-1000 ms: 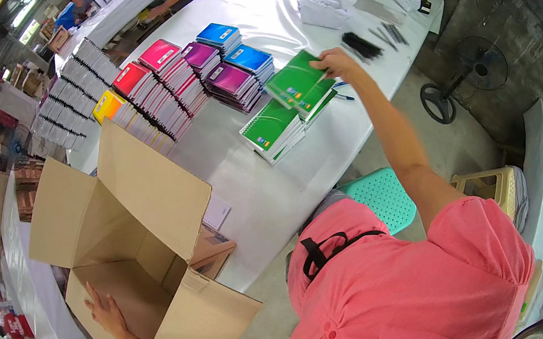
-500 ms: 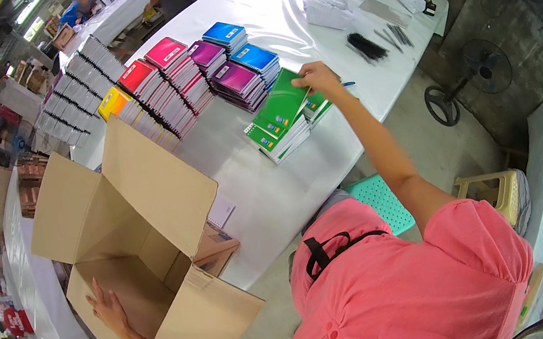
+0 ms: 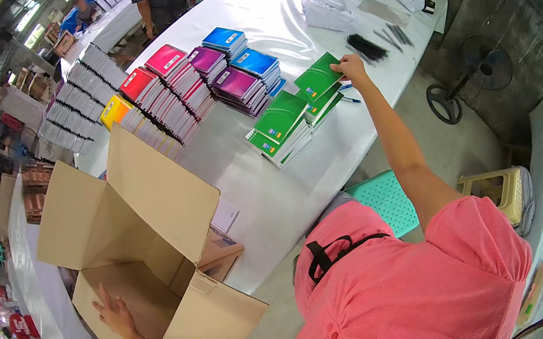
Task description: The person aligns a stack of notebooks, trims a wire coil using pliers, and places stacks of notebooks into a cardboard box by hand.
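Observation:
My left hand [image 3: 114, 312] lies with spread fingers against the inner side of an open cardboard box [image 3: 174, 177]. At the middle of the table my right hand [image 3: 350, 68] pinches the right corner of a green notebook [image 3: 318, 79], which sits over the right-hand pile of green notebooks [image 3: 324, 105]. Just left of it stands another pile of green notebooks [image 3: 280, 118], its top one set askew over those beneath. The fingers under the pinched corner are hidden.
Piles of blue [image 3: 255, 61], purple [image 3: 237, 82], red [image 3: 139, 82] and yellow [image 3: 115, 111] notebooks stand behind the box. Black binding wires [image 3: 367, 47] lie toward the far right. A green stool [image 3: 385, 203] and a fan [image 3: 486, 64] stand on the floor. A person [image 3: 158, 0] stands far off.
My right hand has moved right, and a green notebook is now over the right-hand pile. My left hand stays at the box. The far person has shifted left and stands more upright.

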Available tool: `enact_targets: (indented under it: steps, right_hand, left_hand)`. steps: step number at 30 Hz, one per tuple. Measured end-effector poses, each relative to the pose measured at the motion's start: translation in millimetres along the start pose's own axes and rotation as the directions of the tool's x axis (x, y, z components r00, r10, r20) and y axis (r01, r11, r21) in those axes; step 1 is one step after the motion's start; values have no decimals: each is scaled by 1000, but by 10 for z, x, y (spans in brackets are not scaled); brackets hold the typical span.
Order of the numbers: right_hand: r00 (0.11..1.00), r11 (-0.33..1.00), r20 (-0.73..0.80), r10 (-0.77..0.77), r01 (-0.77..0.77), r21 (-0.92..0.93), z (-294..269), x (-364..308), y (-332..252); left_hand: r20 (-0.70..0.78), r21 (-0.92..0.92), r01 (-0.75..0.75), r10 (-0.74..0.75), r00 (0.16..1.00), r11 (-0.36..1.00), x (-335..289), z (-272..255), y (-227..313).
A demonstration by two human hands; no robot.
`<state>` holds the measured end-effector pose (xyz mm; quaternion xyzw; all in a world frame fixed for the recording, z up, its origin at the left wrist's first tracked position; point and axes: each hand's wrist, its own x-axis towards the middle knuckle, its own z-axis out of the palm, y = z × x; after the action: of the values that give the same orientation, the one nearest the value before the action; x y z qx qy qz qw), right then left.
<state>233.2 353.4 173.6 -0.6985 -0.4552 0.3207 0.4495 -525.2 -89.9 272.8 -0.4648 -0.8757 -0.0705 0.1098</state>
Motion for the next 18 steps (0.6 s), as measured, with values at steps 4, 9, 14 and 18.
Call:
enact_targets:
  steps: [4, 9, 14, 18]
  right_hand:
    - [998, 996, 62, 19, -13, -92, 181, -97, -118]
    - [983, 998, 181, 12, 0, -65, 230, -300, -121]
    - [991, 988, 120, -62, 78, -136, 106, -220, -66]
    - [944, 722, 149, -295, 322, -613, 287, -648, -222]
  left_hand:
    - [19, 13, 3, -3, 1000, 1000, -28, -29, -24]
    - [47, 35, 35, -37, 998, 999, -59, -48, 10]
    - [19, -12, 12, -11, 1000, 1000, -26, -29, 29]
    - [-41, -165, 44, -52, 998, 985, -137, -210, -1]
